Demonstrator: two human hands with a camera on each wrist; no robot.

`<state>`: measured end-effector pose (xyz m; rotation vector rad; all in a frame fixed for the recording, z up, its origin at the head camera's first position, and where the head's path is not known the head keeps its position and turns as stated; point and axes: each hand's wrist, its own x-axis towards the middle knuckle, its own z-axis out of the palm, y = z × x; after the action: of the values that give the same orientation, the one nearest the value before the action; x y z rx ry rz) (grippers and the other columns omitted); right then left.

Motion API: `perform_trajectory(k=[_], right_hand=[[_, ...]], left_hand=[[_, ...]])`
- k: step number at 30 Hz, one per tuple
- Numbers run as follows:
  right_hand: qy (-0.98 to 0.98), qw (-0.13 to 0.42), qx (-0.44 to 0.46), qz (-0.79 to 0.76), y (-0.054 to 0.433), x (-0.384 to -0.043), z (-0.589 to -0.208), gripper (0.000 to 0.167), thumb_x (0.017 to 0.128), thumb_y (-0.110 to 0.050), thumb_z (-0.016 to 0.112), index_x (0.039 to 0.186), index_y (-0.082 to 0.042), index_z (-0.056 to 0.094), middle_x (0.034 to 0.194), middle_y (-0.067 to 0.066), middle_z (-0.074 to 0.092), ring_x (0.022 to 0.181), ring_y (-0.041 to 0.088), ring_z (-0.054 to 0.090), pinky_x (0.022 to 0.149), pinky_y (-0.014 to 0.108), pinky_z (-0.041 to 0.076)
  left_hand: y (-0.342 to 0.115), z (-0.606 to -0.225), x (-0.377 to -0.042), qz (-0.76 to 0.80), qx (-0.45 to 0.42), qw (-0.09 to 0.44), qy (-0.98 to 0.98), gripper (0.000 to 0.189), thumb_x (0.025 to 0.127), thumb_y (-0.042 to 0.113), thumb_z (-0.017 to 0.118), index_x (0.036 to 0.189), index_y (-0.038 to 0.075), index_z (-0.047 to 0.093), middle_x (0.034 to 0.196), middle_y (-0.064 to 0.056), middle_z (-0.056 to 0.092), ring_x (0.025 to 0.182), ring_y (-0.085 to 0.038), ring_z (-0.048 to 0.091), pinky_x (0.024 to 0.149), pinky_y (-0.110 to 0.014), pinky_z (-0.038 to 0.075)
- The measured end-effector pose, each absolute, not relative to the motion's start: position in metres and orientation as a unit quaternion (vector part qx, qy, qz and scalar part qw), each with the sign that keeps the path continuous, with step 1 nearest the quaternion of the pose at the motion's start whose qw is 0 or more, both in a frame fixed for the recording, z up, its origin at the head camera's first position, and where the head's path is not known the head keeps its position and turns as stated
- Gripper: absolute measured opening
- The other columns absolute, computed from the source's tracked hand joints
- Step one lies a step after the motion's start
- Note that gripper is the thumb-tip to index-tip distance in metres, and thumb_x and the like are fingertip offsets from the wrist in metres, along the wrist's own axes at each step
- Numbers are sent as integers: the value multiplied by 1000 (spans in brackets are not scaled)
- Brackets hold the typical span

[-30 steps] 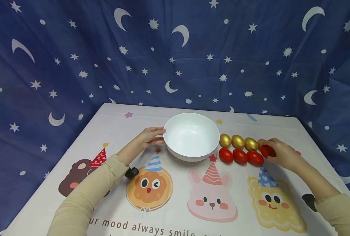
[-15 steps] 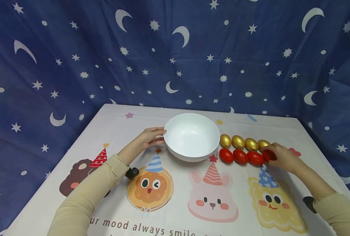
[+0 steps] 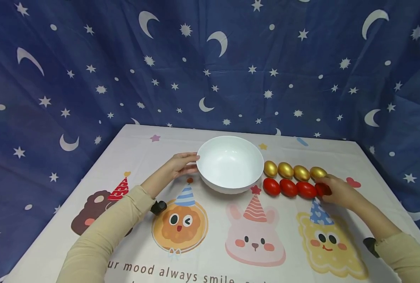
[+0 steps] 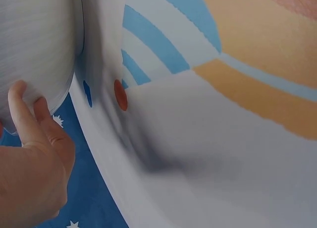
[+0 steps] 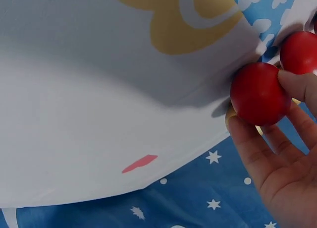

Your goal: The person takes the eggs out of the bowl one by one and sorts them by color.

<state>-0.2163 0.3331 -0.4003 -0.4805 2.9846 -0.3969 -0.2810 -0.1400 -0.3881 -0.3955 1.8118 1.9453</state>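
Observation:
A white bowl (image 3: 230,163) stands on the table near its middle. My left hand (image 3: 181,164) rests against the bowl's left side, its fingers touching the outer wall, as the left wrist view also shows. Right of the bowl, several gold eggs (image 3: 286,170) lie in a row, with a row of red eggs (image 3: 288,188) just in front. The rightmost red egg (image 5: 260,94) is held by my right hand (image 3: 339,191), thumb on one side and fingers on the other. That egg sits at the end of its row, beside the neighbouring red egg (image 5: 300,52).
A white tablecloth (image 3: 210,243) with printed cartoon figures and lettering covers the table. Behind it hangs a dark blue curtain (image 3: 181,78) with moons and stars. The table's back edge runs just behind the bowl.
My right hand has brought the red egg slightly down to the row's end, then shifted a little toward me, uncovering the rightmost gold egg. The left hand and bowl stay put.

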Motion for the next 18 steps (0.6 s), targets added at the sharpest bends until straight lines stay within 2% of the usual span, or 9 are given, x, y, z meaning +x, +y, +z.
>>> perform_trajectory(k=[4,11,18], right_hand=[[977,42,-160,-137,333,-216,-398,45,69,0,79,109,9,60,99,26,60,85,35,56,79,55,58],[974,44,-163,-148,334,-216,-395,46,70,0,78,111,10,59,100,27,61,82,31,55,79,55,58],[976,46,-161,-141,334,-215,-388,45,72,-2,77,110,12,58,100,28,61,86,37,56,78,56,57]], left_hand=[[-141,-388,-281,704,-142,224,658,51,94,15,59,142,9,42,124,-14,56,72,-9,65,73,-19,61],[-142,-387,-281,705,-145,222,657,53,94,16,59,143,10,40,138,-17,48,71,-8,65,74,-18,61],[-143,-386,-278,700,-140,214,667,50,95,18,58,141,9,42,138,-18,48,75,-10,65,76,-21,61]])
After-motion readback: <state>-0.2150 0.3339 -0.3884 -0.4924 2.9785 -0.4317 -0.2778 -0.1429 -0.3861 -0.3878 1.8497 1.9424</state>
